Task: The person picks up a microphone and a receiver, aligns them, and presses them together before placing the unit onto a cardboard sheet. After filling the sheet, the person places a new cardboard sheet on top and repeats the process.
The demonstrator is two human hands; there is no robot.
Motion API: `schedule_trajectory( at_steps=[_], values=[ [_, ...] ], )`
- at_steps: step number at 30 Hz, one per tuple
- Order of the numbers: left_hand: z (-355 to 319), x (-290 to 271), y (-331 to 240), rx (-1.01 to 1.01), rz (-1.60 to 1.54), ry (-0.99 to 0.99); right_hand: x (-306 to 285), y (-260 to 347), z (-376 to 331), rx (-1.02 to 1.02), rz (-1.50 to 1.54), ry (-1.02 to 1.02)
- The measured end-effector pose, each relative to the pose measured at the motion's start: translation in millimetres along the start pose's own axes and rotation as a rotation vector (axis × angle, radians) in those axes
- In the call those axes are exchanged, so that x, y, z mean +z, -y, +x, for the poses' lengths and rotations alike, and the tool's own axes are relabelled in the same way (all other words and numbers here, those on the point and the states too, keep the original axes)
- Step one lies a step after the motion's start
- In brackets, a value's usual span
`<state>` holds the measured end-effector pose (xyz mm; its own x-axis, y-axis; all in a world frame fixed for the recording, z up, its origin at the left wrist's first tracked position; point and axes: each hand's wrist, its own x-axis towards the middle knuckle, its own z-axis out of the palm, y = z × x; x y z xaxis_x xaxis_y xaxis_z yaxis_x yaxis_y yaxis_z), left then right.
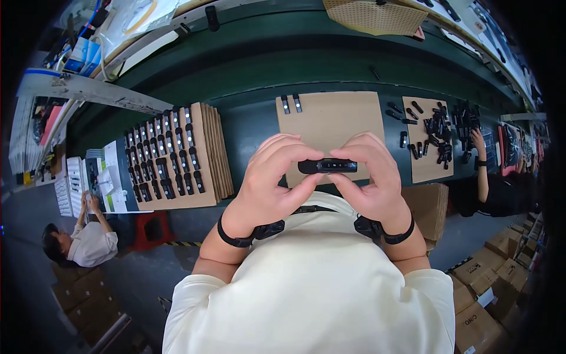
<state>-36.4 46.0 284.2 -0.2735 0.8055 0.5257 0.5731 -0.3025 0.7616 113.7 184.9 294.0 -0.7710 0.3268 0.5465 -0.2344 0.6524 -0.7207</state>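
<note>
Device (328, 166) held crosswise over the near part of the card (339, 121). Your left hand (268, 177) and right hand (377, 177) each pinch one end, fingers curled. Two units (286, 105) lie at the card's far-left corner; loaded stack (213, 150) left, loose pile (437, 127) right.

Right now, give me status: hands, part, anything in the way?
Left hand, right hand: both gripping black device. Device level, crosswise between them. Two similar pieces on cardboard beyond. Nothing visibly blocking.
</note>
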Motion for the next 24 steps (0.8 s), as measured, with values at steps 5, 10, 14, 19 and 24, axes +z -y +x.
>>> schedule_trajectory(
  at_steps=[5,10,14,19,24],
  values=[
    [-3.0,-0.5,-4.7,0.022,0.011,-0.005,-0.2,6.0,-0.9,-0.042,-0.052,-0.02],
    [-3.4,-1.5,-7.4,0.051,0.028,0.002,1.2,6.9,-2.9,-0.058,-0.08,-0.027],
    [-4.2,-1.5,-7.4,0.061,0.028,0.007,1.4,7.5,-3.3,-0.079,-0.105,-0.03],
    [-5.3,0.6,-6.2,0.046,0.004,-0.025,2.5,8.7,-4.3,-0.077,-0.098,-0.034],
    [-5.0,1.1,-11.8,-0.08,-0.071,-0.087,4.2,7.3,-4.5,-0.086,-0.083,-0.025]
  ],
)
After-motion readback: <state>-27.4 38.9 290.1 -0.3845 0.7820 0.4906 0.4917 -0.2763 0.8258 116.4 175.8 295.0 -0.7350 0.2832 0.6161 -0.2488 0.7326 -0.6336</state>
